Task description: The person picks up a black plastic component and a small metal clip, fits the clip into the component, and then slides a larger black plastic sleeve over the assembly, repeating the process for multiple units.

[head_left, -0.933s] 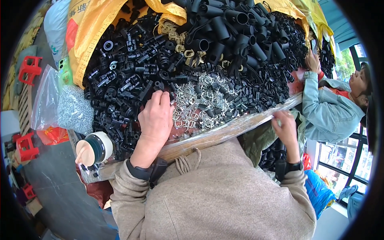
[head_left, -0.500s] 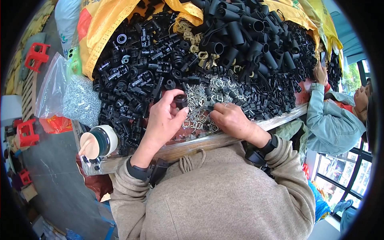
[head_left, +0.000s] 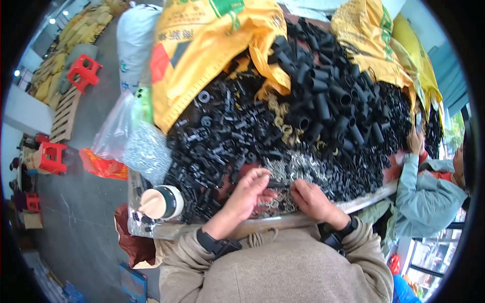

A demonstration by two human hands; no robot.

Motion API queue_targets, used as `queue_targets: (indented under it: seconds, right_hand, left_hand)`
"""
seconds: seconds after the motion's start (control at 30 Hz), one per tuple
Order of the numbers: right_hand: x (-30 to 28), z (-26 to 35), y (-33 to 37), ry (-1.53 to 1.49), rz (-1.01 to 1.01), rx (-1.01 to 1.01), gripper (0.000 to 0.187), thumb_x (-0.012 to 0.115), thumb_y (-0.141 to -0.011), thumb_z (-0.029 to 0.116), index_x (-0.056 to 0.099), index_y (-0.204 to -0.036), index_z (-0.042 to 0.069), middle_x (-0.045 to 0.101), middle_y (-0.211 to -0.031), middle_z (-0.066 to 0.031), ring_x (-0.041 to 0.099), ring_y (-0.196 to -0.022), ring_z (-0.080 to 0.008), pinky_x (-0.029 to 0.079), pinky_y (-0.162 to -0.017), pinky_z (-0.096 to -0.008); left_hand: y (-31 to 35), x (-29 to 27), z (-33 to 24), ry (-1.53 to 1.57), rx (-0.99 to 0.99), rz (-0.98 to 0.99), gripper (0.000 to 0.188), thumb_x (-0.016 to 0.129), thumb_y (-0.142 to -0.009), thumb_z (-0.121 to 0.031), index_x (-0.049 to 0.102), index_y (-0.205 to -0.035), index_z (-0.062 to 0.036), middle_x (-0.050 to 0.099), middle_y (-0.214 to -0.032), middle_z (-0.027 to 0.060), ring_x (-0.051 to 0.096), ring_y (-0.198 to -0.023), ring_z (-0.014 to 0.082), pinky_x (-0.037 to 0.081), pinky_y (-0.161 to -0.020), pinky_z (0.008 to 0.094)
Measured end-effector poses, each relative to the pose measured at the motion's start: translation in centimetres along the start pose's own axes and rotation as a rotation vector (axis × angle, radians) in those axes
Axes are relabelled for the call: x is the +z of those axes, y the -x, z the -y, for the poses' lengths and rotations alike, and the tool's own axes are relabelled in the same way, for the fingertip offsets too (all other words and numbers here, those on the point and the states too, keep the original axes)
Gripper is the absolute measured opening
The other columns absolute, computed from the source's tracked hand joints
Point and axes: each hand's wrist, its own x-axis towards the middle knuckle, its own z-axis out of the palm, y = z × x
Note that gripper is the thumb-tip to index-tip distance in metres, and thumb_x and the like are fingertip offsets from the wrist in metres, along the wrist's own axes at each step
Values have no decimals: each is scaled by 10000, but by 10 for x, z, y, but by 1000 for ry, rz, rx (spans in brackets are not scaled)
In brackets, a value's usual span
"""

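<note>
My left hand (head_left: pixel 248 193) is closed, with a dark, blurred black plastic part (head_left: pixel 275 185) at its fingertips. Close by on the right, my right hand (head_left: pixel 314 201) has its fingers pinched together; whatever they hold is hidden. Both hands are just above a pile of small silvery metal clips (head_left: pixel 290 164). Left of and beyond them lies a heap of black plastic fittings (head_left: pixel 217 136). Black tubes (head_left: pixel 328 101) are piled farther back, with tan plastic rings (head_left: pixel 278 110) at the heap's edge.
A lidded jar (head_left: pixel 161 202) stands at the table's left corner, near a clear bag of small metal pieces (head_left: pixel 147 154). Yellow woven sacks (head_left: pixel 202 50) border the heaps. At the right, a person in a pale blue jacket (head_left: pixel 429 189) works. Red stools (head_left: pixel 84 73) stand on the floor.
The view has tilted, so the table appears lower and more right. My left hand has turned; the black part, earlier upright in its fingers, now lies between both hands.
</note>
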Motion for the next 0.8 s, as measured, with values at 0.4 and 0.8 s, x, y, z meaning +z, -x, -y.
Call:
queue_targets:
  seconds: [0.4, 0.8]
  right_hand:
    - [2, 16, -8, -656, -64, 274, 126, 479, -842, 31, 418, -952, 29, 468, -667, 8, 430, -565, -34, 360, -480, -190]
    - [4, 21, -7, -991, -19, 367, 138, 424, -879, 55, 400, -1012, 31, 517, -773, -1, 481, -645, -43, 408, -554, -161]
  left_hand:
    - [-1, 10, 18, -674, 216, 214, 192, 620, -771, -134, 544, -903, -16, 560, -762, -6, 510, -665, 49, 431, -585, 189]
    - [-3, 14, 19, -942, 661, 62, 180, 635, -724, -122, 558, -845, -13, 593, -713, 53, 544, -639, 107, 444, -595, 260]
